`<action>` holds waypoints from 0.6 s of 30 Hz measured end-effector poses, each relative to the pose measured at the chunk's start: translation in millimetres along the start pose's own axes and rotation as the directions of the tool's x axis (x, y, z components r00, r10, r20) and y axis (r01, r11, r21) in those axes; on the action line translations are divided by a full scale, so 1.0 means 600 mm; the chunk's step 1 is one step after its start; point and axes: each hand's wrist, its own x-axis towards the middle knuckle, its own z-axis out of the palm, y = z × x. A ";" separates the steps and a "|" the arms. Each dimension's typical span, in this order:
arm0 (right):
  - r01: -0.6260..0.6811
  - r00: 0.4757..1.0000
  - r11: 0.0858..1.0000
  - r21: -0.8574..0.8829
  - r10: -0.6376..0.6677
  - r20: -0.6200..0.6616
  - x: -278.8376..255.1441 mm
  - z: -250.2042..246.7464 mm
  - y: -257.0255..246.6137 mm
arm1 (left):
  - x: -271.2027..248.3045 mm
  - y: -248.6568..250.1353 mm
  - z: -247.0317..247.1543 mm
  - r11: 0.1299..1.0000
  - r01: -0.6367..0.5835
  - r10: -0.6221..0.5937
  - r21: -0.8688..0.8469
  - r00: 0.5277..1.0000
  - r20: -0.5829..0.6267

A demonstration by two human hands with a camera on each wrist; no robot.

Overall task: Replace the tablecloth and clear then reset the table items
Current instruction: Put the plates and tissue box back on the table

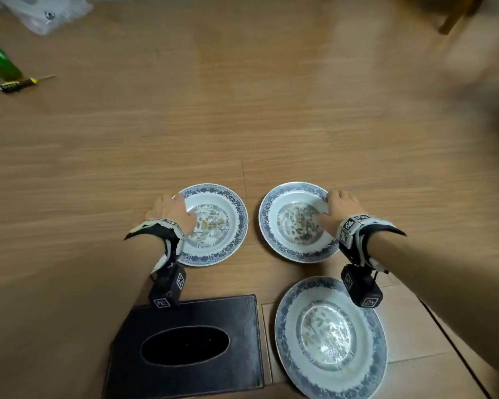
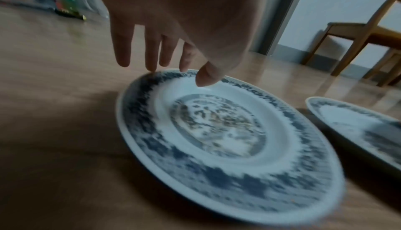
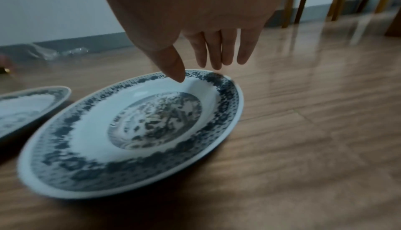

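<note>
Two blue-and-white patterned plates lie side by side on the wooden floor. My left hand hovers over the far-left rim of the left plate. In the left wrist view the hand has straight fingers at the rim of that plate, with the thumb tip touching its inner slope. My right hand is at the far-right rim of the right plate. In the right wrist view this hand has its thumb over the plate and straight fingers just past its edge. Neither hand grips.
A third, larger plate and a black tissue box lie nearest me. At the far left are a screwdriver, a green bottle and a plastic bag. Wooden chair legs stand to the right.
</note>
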 end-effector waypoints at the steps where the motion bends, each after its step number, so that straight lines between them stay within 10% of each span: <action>1: 0.003 1.000 1.000 -0.006 -0.003 -0.005 0.006 -0.004 0.002 | 0.010 -0.011 -0.006 1.000 -0.008 0.008 0.019 1.000 -0.010; 9: -0.145 0.989 0.987 0.069 0.144 0.019 -0.014 0.030 0.019 | 0.021 -0.043 0.034 0.996 0.087 -0.086 0.013 0.996 -0.016; 18: -0.224 0.974 0.965 0.140 0.218 0.056 0.008 0.046 0.033 | 0.095 -0.050 0.061 0.871 0.233 -0.083 -0.432 0.937 0.339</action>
